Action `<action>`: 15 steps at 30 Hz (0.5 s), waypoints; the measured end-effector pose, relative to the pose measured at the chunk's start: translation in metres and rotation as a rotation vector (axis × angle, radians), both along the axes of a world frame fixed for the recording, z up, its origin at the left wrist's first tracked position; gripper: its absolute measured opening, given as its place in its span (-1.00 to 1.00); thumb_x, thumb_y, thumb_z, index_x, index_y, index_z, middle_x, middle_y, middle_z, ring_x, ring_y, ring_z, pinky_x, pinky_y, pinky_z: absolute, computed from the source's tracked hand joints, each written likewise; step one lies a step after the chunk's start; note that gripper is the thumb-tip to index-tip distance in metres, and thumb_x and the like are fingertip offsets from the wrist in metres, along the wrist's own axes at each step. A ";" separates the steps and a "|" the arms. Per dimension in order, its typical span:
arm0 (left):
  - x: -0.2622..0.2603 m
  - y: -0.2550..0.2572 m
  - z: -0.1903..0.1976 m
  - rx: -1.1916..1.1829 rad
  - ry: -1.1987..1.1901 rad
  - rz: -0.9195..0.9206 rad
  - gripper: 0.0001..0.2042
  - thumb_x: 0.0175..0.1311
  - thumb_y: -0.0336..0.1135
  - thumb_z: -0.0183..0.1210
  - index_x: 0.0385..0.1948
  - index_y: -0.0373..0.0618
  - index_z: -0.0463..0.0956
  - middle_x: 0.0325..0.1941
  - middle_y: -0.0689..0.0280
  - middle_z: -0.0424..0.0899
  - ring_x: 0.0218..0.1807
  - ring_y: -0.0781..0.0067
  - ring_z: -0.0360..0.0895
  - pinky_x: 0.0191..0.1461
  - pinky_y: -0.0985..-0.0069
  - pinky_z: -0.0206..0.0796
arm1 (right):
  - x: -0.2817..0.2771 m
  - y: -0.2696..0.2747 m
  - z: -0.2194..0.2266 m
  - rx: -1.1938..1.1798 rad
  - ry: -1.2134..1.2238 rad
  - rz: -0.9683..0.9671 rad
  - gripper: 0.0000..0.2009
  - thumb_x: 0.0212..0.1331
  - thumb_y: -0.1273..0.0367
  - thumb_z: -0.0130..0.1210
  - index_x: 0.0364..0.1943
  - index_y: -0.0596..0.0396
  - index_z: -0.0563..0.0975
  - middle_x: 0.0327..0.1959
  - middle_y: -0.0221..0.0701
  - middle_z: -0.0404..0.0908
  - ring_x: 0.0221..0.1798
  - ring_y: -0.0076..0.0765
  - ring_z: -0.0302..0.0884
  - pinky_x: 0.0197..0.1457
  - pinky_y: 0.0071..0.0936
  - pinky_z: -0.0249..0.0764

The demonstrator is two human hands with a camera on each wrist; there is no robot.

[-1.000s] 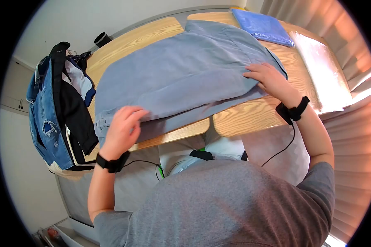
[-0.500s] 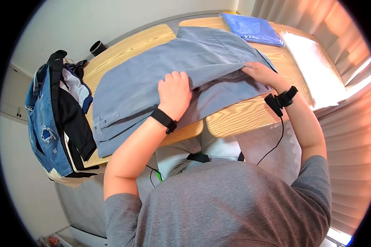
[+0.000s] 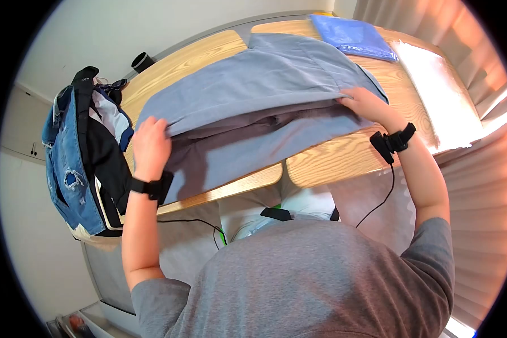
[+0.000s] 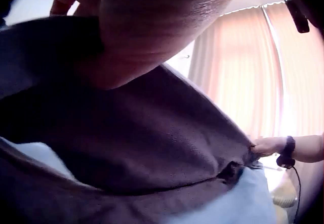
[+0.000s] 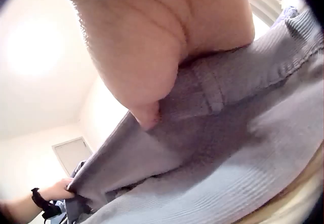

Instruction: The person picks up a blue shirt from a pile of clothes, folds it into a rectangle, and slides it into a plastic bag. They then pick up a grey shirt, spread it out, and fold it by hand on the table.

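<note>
A grey-blue garment (image 3: 225,84) lies across the table, its near layer raised between both hands, with a darker inner side showing below the raised edge. At the garment's left end, the left hand (image 3: 152,147) grips that edge, its fingers curled over the cloth. The right hand (image 3: 372,107) pinches the same edge near the garment's right end. In the left wrist view the cloth (image 4: 152,133) hangs from the left hand (image 4: 152,26). The right wrist view has the thumb of the right hand (image 5: 167,36) against the fabric (image 5: 202,128).
Jeans (image 3: 67,169) and dark clothes (image 3: 104,152) are heaped at the table's left end. A blue plastic-wrapped packet (image 3: 355,38) and a shiny clear bag (image 3: 439,90) lie at the right. Behind the table stands a black cup (image 3: 142,62). Two wooden tabletops (image 3: 332,163) meet at a gap.
The left hand moved from the garment's left end to its middle, then back left, gripping the near edge. That layer is now lifted along its length; the right hand stays near the right end.
</note>
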State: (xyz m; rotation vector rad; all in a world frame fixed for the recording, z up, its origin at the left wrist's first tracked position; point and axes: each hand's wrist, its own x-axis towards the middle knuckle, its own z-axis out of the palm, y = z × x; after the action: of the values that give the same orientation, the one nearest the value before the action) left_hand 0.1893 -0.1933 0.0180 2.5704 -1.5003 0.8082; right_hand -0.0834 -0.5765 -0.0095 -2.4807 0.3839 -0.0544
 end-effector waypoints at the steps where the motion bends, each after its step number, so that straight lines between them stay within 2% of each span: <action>1: 0.005 0.017 0.001 -0.016 0.034 0.023 -0.81 -0.20 -0.57 0.11 -0.47 -0.14 0.45 -0.45 0.19 0.43 -0.29 0.08 0.44 -0.28 0.24 0.29 | -0.003 -0.005 -0.006 -0.093 -0.033 0.067 -0.71 0.17 0.33 -0.03 -0.09 0.19 0.50 -0.13 -0.14 0.56 -0.06 -0.06 0.46 0.04 -0.36 0.33; 2: 0.005 0.030 0.004 -0.050 0.087 0.061 -0.79 -0.19 -0.58 0.11 -0.43 -0.13 0.44 -0.43 0.19 0.43 -0.28 0.10 0.45 -0.27 0.26 0.30 | -0.005 -0.008 -0.009 -0.185 -0.068 0.136 -0.71 0.12 0.38 0.02 -0.08 0.18 0.51 -0.11 -0.16 0.56 -0.03 -0.08 0.46 0.05 -0.36 0.33; 3: 0.005 0.044 0.007 -0.084 0.138 0.104 -0.77 -0.19 -0.59 0.11 -0.40 -0.13 0.44 -0.42 0.18 0.43 -0.28 0.11 0.46 -0.27 0.27 0.31 | -0.010 -0.010 -0.011 -0.182 -0.073 0.152 -0.71 0.12 0.38 0.02 -0.08 0.18 0.51 -0.11 -0.16 0.56 -0.03 -0.08 0.46 0.05 -0.36 0.33; 5: 0.006 0.073 0.006 -0.087 0.169 0.193 -0.77 -0.14 -0.58 0.11 -0.38 -0.12 0.42 -0.42 0.19 0.42 -0.29 0.13 0.45 -0.28 0.29 0.30 | -0.019 -0.006 -0.012 -0.120 -0.192 0.150 -0.67 0.00 0.52 0.08 -0.07 0.14 0.52 -0.09 -0.21 0.57 0.04 -0.14 0.44 0.10 -0.39 0.33; 7: 0.004 0.097 0.007 -0.184 0.290 0.253 -0.79 -0.10 -0.56 0.11 -0.36 -0.11 0.41 -0.41 0.20 0.40 -0.31 0.13 0.44 -0.29 0.31 0.30 | -0.027 -0.003 -0.005 -0.037 -0.149 0.122 -0.55 -0.11 0.62 0.11 0.00 0.11 0.48 -0.07 -0.23 0.55 0.07 -0.18 0.44 0.13 -0.41 0.32; 9: 0.015 0.124 -0.006 -0.103 0.254 0.202 -0.77 -0.10 -0.57 0.11 -0.34 -0.14 0.38 -0.35 0.19 0.42 -0.25 0.11 0.43 -0.26 0.30 0.29 | -0.035 0.001 -0.003 0.030 -0.126 -0.082 -0.46 -0.23 0.68 0.12 0.00 0.08 0.45 -0.09 -0.20 0.53 0.07 -0.17 0.45 0.12 -0.39 0.35; 11: 0.017 0.133 -0.014 -0.126 0.297 0.165 -0.75 -0.14 -0.59 0.12 -0.34 -0.16 0.37 -0.35 0.17 0.43 -0.21 0.09 0.43 -0.23 0.29 0.29 | -0.044 -0.027 -0.031 -0.064 -0.215 -0.094 -0.53 -0.28 0.72 0.05 -0.12 0.13 0.43 -0.24 -0.19 0.49 -0.06 -0.22 0.47 -0.02 -0.41 0.39; 12: 0.019 0.135 -0.018 -0.107 0.341 0.159 -0.74 -0.15 -0.60 0.12 -0.35 -0.16 0.37 -0.36 0.16 0.43 -0.21 0.06 0.43 -0.21 0.28 0.29 | -0.045 -0.035 -0.034 -0.059 -0.219 -0.068 -0.53 -0.28 0.72 0.05 -0.12 0.13 0.43 -0.24 -0.19 0.49 -0.06 -0.22 0.47 -0.02 -0.41 0.39; 13: 0.023 0.135 -0.021 -0.090 0.385 0.149 -0.74 -0.16 -0.61 0.12 -0.36 -0.16 0.36 -0.38 0.15 0.43 -0.21 0.04 0.43 -0.20 0.28 0.29 | -0.046 -0.040 -0.034 -0.117 -0.132 -0.104 -0.59 -0.28 0.74 0.02 -0.21 0.17 0.40 -0.32 -0.20 0.45 -0.16 -0.22 0.44 -0.10 -0.43 0.37; 14: 0.027 0.131 -0.024 -0.094 0.521 0.217 -0.76 -0.13 -0.63 0.08 -0.37 -0.17 0.36 -0.41 0.13 0.44 -0.21 0.02 0.42 -0.19 0.27 0.28 | -0.047 -0.045 -0.034 -0.179 -0.047 -0.143 -0.66 -0.29 0.75 -0.01 -0.30 0.21 0.37 -0.40 -0.20 0.40 -0.26 -0.23 0.40 -0.18 -0.45 0.35; 15: 0.042 0.135 -0.033 -0.043 0.461 0.117 -0.81 -0.10 -0.63 0.06 -0.41 -0.18 0.36 -0.44 0.11 0.43 -0.23 0.00 0.42 -0.22 0.25 0.27 | -0.048 -0.050 -0.035 -0.184 -0.053 -0.126 -0.66 -0.29 0.75 -0.01 -0.30 0.21 0.37 -0.40 -0.20 0.40 -0.26 -0.23 0.40 -0.18 -0.45 0.35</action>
State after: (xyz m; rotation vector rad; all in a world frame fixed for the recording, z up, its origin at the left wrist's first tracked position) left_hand 0.2311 -0.0581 -0.0153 2.5887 -1.1894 0.2212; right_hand -0.1319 -0.6265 -0.0447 -2.6265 0.5340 -0.2165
